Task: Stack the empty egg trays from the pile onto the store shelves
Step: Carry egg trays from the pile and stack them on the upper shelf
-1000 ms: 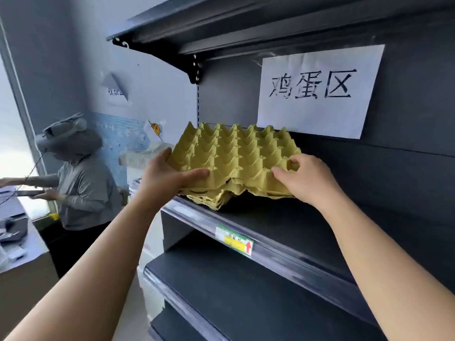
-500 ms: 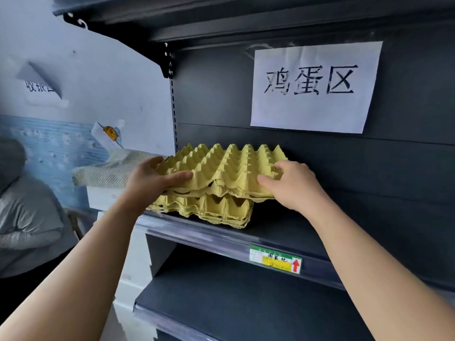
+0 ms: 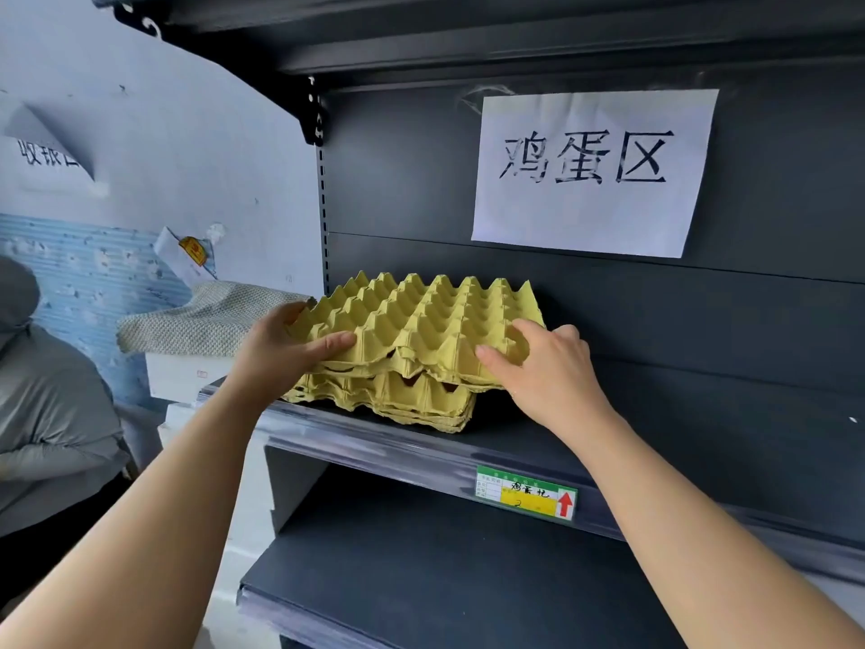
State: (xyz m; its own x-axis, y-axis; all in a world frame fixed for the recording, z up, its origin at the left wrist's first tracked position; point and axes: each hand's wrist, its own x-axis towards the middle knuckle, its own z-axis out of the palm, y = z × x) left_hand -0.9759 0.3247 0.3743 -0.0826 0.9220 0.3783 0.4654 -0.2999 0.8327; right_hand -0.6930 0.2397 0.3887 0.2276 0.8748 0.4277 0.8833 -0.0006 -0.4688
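A yellow egg tray (image 3: 421, 320) lies slightly askew on a low stack of trays (image 3: 412, 400) at the left end of a dark shelf (image 3: 515, 442). The left hand (image 3: 285, 348) grips its left edge, thumb on top. The right hand (image 3: 547, 367) grips its right front corner, fingers curled over it.

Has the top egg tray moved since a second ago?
Yes. Against the stack on the shelf, the held tray has come down and levelled; the gap under it has nearly closed.
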